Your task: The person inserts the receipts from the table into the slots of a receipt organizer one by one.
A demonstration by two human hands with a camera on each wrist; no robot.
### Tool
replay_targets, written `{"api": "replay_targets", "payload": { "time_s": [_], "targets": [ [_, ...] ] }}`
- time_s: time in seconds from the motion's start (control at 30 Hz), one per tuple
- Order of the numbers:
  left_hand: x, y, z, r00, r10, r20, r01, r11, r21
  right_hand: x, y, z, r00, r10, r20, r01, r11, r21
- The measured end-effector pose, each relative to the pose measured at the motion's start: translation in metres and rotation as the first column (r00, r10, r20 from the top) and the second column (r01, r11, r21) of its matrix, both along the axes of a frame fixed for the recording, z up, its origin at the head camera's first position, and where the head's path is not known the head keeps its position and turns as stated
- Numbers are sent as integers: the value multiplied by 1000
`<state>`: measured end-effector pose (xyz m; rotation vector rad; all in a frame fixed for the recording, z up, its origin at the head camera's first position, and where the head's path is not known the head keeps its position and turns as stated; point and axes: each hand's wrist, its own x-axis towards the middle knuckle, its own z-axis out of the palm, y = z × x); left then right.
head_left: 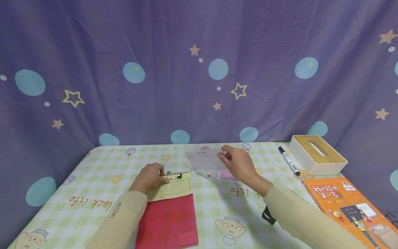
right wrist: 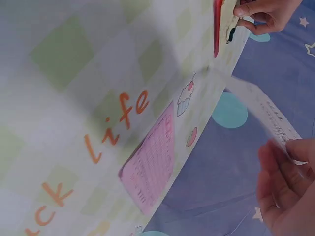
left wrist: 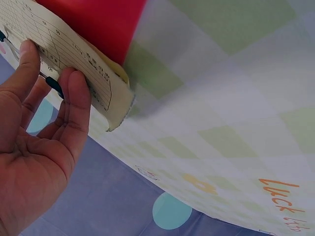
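A red clipboard (head_left: 168, 221) lies on the table with a yellow printed form (head_left: 178, 188) over its upper part. My left hand (head_left: 148, 177) grips the metal clip (head_left: 175, 176) at its top edge. Up close, the left fingertips and thumb are around the clip's dark-ended bar, against the yellow form (left wrist: 101, 83), whose corner curls. To the right of the clipboard, my right hand (head_left: 240, 164) pinches a thin white printed sheet (head_left: 205, 160) by its right edge, held above the table. Below that sheet, a pink printed slip (right wrist: 155, 164) lies on the tablecloth.
On the right stand a white tissue box with a wooden lid (head_left: 303, 145) and, beside it, a black-and-white marker (head_left: 289, 160). An orange book (head_left: 323, 202) lies nearer, by my right forearm. A purple curtain (head_left: 199, 114) hangs behind the table's far edge.
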<state>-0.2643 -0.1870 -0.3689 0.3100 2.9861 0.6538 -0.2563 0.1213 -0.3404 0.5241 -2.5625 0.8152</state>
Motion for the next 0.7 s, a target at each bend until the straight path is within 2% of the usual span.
{"api": "replay_targets", "payload": {
  "time_s": [0.13, 0.23, 0.33, 0.47, 0.5, 0.57, 0.7],
  "targets": [
    [1, 0, 0, 1000, -2, -5, 2, 1000, 9, 0, 7, 0, 997, 29, 68, -22, 995, -93],
    [1, 0, 0, 1000, 8, 0, -8, 1000, 10, -1, 10, 0, 980, 59, 192, -17, 977, -213],
    [1, 1, -1, 1000, 22, 16, -22, 1000, 5, -1, 10, -1, 933, 109, 342, 22, 934, -357],
    [1, 1, -1, 999, 30, 20, -30, 1000, -1, 4, 4, -6, 843, 249, 476, 55, 841, -538],
    [1, 1, 0, 999, 30, 18, -30, 1000, -2, 6, 1, -8, 825, 272, 495, 60, 830, -555],
    [0, 1, -1, 1000, 30, 3, -30, 1000, -6, 10, -6, -13, 793, 303, 528, 62, 823, -565],
    [0, 2, 0, 999, 31, -16, -31, 999, -19, 17, -24, -22, 753, 283, 594, 77, 859, -506]
  ]
}}
